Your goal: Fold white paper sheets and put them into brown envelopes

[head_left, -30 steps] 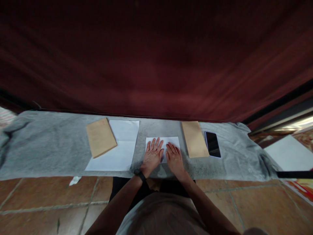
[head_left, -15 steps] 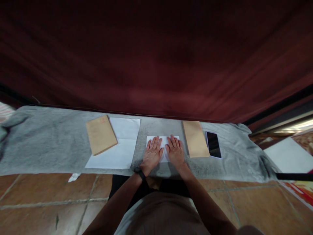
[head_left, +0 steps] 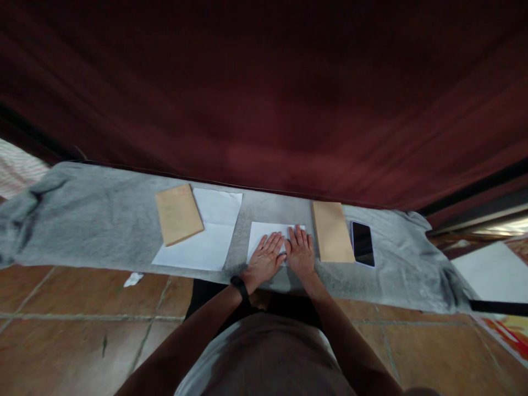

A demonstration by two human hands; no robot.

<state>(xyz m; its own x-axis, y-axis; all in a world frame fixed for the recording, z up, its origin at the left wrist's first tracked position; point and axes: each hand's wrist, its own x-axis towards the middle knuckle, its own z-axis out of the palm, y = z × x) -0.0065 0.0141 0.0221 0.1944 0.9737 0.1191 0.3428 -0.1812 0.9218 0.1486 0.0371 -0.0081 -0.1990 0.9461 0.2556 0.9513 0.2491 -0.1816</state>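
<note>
A small white sheet of paper (head_left: 259,232) lies on the grey cloth in front of me, partly covered by both hands. My left hand (head_left: 266,258) rests flat on its middle, fingers stretched out and pointing up to the right. Close beside it, my right hand (head_left: 300,252) lies flat over the paper's right part, fingers extended. The two thumbs nearly meet. Just right of my right hand is a stack of brown envelopes or paper (head_left: 333,234). To the left, a larger creased white sheet (head_left: 210,242) lies partly under another brown stack (head_left: 179,214).
A phone with a dark screen (head_left: 363,245) lies right of the right-hand stack. Grey cloth (head_left: 103,220) covers the narrow bench, which backs onto a dark red surface (head_left: 264,126). A white scrap (head_left: 133,279) is on the tiled floor (head_left: 53,346). Another white board or sheet (head_left: 493,275) is at far right.
My left hand has slid right and slightly down across the small sheet, uncovering its left part. My right hand stays flat at the right. The view has tilted a little.
</note>
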